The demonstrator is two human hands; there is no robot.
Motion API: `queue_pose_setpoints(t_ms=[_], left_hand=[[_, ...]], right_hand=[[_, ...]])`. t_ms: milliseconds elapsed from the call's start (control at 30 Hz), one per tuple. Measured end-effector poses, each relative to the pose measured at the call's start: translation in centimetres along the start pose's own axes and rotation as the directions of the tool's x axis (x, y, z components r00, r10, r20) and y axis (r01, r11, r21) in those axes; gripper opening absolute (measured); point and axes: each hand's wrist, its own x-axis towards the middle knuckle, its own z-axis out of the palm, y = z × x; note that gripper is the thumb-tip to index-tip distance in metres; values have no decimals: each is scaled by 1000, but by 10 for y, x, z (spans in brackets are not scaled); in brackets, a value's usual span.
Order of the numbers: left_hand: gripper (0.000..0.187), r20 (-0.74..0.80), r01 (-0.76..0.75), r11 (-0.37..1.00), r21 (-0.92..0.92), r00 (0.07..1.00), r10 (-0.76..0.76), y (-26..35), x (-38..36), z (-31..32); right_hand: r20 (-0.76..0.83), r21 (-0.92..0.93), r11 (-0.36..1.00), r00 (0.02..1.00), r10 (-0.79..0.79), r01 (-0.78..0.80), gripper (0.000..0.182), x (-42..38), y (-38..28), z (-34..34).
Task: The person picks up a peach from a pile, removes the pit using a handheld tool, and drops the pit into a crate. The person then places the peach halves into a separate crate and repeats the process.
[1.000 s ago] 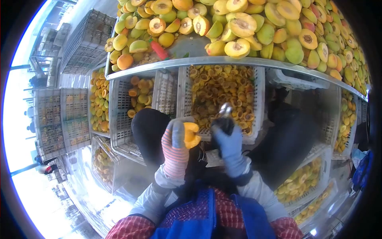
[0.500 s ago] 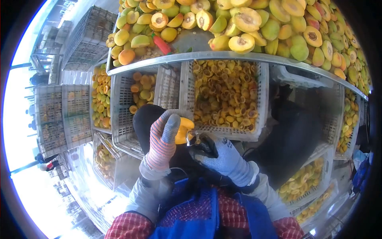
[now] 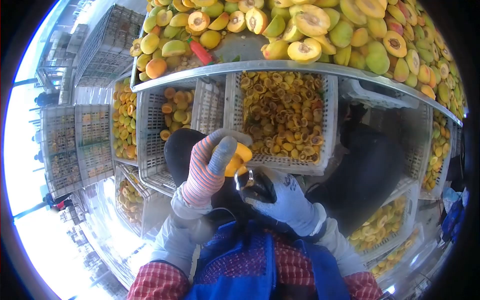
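My left hand, in a striped knit glove, is closed around a piece of yellow peach, thumb on its near side. My right hand, in a blue glove with a dark coated palm, grips a small tool with a curved metal loop. The loop meets the lower side of the peach piece; the tool's handle is hidden in the glove. Both hands are held over my lap, just in front of a crate holding many hollowed peach scraps.
A metal-edged table across the front bears a heap of halved peaches and a slim red object. Left of the scrap crate, another crate holds peach halves. More crates of fruit stand right, and tall crate stacks left.
My left hand has tilted and shifted slightly, and the peach piece has turned with it, now showing two rounded lobes. The metal loop stays against its lower side.
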Motion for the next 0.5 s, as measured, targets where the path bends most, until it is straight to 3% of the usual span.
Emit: queue_pose_setpoints(t_ms=[167, 333, 400, 500], left_hand=[[30, -26, -6, 1000, -14, 1000, 6, 1, -2, 3], [25, 11, -113, 981, 160, 994, 112, -3, 2, 0], [24, 79, -238, 922, 304, 971, 225, -6, 7, -4], [25, 135, -236, 917, 323, 970, 202, -2, 12, -5]], right_hand=[[-47, -36, 998, 997, 55, -57, 39, 1, 10, 2], [-28, -175, 982, 997, 73, -76, 40, 0, 21, 10], [-26, -123, 989, 996, 81, -84, 39, -1, 27, 14], [61, 35, 993, 992, 108, -110, 39, 1, 31, 12]])
